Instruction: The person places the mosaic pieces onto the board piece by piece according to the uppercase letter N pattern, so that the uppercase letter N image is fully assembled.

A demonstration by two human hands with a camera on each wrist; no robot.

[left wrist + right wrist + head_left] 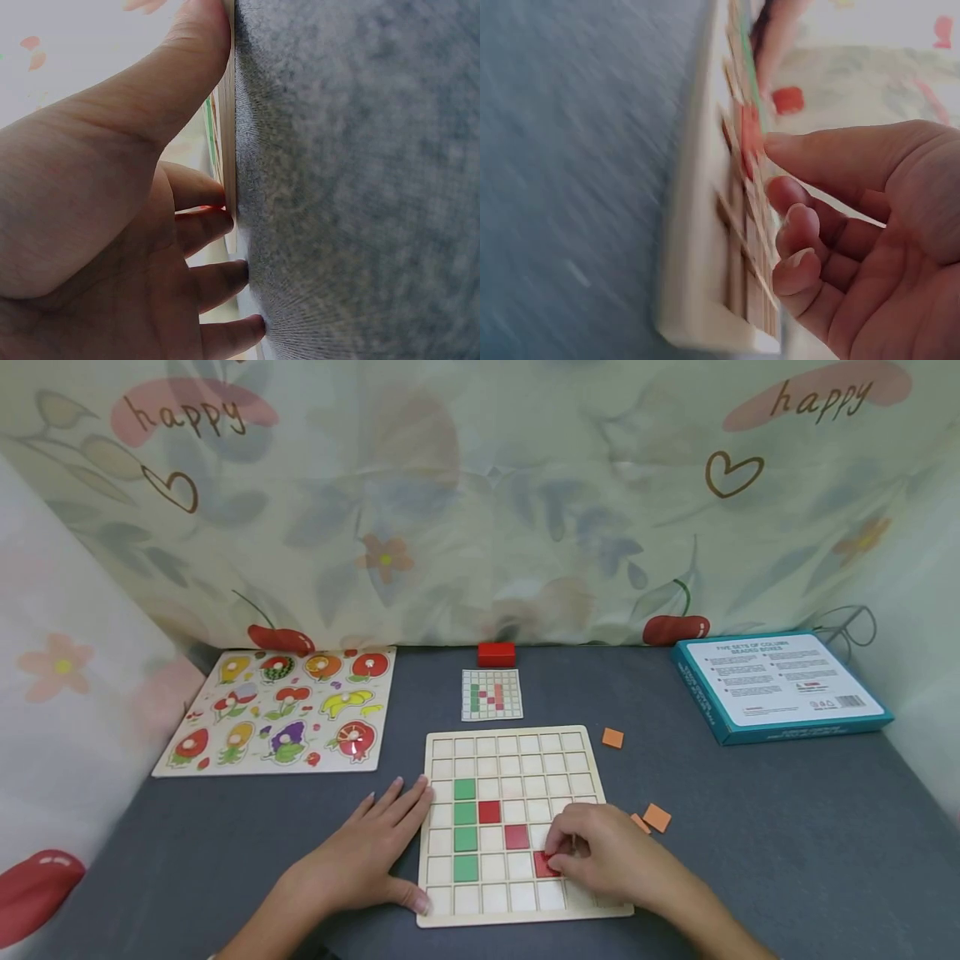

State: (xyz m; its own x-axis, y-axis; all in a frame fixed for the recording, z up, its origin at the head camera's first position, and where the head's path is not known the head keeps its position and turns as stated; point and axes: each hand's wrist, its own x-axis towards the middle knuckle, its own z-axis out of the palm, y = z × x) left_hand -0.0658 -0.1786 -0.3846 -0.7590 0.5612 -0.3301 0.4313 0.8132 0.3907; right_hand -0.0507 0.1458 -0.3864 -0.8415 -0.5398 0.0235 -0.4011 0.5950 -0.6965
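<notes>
A pale wooden grid board lies in the middle of the dark table. Four cells in one column carry green tiles, and red tiles step down diagonally beside them. My left hand spreads along the board's left edge, its thumb at the near corner and fingertips against the side. With thumb and curled fingers, my right hand pinches at the lowest red tile, which overlaps its cell. In the right wrist view the thumb tip touches that red tile.
Behind the board lie a small pattern card and a red block. Orange tiles are scattered right of the board, one partly behind my right hand. A fruit puzzle board lies back left, a teal-edged box back right.
</notes>
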